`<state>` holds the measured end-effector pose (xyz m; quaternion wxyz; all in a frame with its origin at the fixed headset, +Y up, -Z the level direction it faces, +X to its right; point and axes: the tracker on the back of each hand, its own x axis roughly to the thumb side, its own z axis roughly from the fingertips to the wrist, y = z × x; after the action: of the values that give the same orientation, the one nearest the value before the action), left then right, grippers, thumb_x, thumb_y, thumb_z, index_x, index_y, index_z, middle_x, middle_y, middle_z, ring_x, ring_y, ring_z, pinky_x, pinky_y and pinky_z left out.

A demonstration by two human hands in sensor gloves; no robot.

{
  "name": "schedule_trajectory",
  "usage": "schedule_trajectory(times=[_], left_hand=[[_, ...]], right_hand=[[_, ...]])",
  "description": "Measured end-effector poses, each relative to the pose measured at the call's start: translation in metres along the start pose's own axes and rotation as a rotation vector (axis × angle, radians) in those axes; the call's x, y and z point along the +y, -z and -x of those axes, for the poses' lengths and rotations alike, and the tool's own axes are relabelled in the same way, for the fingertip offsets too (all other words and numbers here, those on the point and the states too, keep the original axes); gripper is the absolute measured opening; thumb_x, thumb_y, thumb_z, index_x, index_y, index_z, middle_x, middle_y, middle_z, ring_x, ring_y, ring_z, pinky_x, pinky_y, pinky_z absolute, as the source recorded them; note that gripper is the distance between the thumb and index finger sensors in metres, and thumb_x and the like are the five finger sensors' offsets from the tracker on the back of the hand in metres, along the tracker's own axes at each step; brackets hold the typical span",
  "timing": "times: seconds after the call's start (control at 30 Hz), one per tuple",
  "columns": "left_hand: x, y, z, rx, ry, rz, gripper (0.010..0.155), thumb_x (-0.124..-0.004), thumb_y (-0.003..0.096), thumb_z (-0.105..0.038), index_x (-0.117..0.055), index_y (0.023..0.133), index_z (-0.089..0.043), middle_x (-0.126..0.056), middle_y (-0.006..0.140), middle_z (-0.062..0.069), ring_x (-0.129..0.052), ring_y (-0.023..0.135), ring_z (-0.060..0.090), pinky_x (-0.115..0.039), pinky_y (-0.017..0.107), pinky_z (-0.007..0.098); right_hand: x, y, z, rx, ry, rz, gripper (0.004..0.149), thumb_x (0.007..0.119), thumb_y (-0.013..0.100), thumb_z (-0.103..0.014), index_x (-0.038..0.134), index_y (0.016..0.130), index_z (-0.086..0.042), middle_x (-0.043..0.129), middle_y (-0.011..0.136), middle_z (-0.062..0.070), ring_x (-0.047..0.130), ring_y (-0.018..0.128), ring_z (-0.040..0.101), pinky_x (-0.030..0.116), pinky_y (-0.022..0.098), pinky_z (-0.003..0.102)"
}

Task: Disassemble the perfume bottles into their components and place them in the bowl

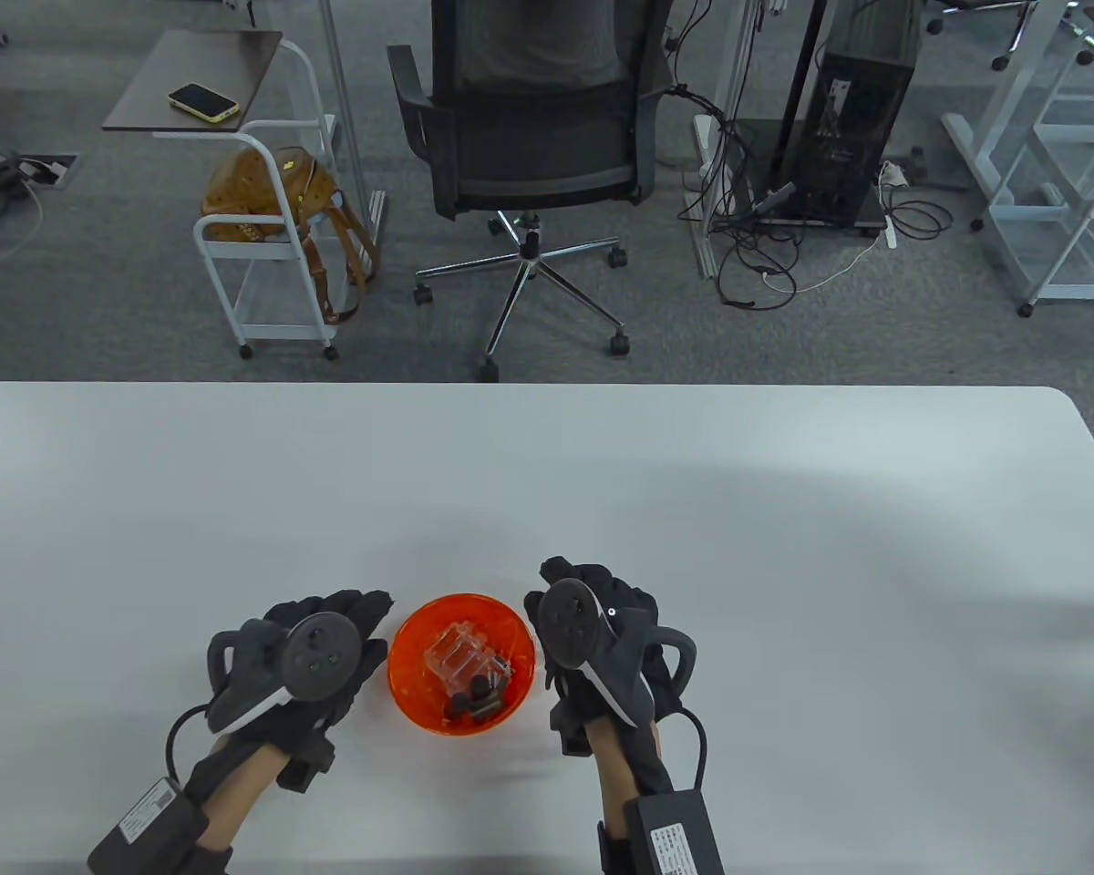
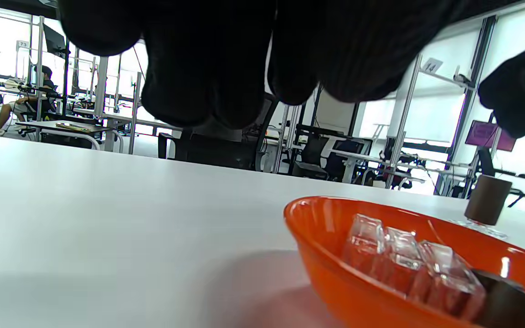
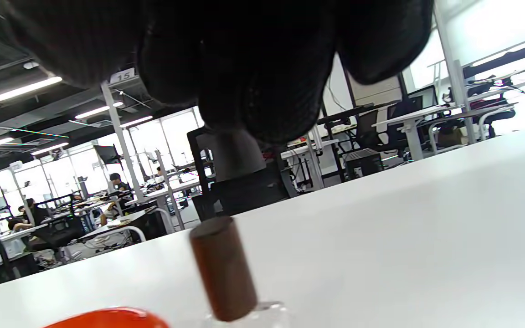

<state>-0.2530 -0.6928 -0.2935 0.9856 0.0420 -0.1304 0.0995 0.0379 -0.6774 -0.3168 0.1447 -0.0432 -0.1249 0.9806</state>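
An orange bowl sits near the table's front edge between my two hands. It holds clear glass bottle bodies and dark caps. My left hand lies just left of the bowl, its fingers hanging above the table and holding nothing. My right hand hovers just right of the bowl. Under it stands a perfume bottle with a brown cap on a clear glass body. The right hand's fingers hang above the cap without touching it. The table view hides this bottle.
The white table stretches wide behind and to both sides of the bowl. Beyond its far edge stand an office chair, a white cart with a brown bag and a computer tower.
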Motion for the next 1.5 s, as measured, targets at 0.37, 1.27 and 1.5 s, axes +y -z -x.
schedule_trajectory(times=[0.37, 1.27, 1.5], left_hand=[[-0.007, -0.003, 0.010, 0.000, -0.089, 0.071, 0.061, -0.081, 0.0433, -0.046, -0.082, 0.100, -0.023, -0.092, 0.098, 0.014, -0.096, 0.082, 0.037, -0.067, 0.065, 0.061], [-0.014, -0.002, 0.010, -0.002, -0.117, 0.121, 0.061, -0.080, 0.0433, -0.047, -0.082, 0.100, -0.023, -0.092, 0.098, 0.016, -0.096, 0.082, 0.038, -0.066, 0.066, 0.061], [-0.014, -0.003, 0.006, -0.033, -0.154, 0.100, 0.061, -0.080, 0.0434, -0.047, -0.082, 0.099, -0.022, -0.092, 0.097, 0.015, -0.096, 0.082, 0.038, -0.067, 0.066, 0.061]], right_hand=[[0.054, 0.012, 0.038, 0.116, 0.135, -0.304, 0.072, 0.086, 0.031, -0.049, 0.062, 0.097, -0.033, 0.072, 0.103, -0.005, 0.091, 0.086, 0.018, 0.067, 0.070, 0.058], [0.019, 0.006, 0.005, -0.038, 0.131, -0.122, 0.057, 0.088, 0.031, -0.050, 0.076, 0.084, -0.030, 0.091, 0.083, -0.004, 0.105, 0.063, 0.013, 0.080, 0.060, 0.051], [0.020, -0.014, -0.040, -0.215, 0.084, -0.167, 0.055, 0.084, 0.034, -0.052, 0.076, 0.084, -0.032, 0.088, 0.083, -0.005, 0.099, 0.062, 0.012, 0.075, 0.063, 0.054]])
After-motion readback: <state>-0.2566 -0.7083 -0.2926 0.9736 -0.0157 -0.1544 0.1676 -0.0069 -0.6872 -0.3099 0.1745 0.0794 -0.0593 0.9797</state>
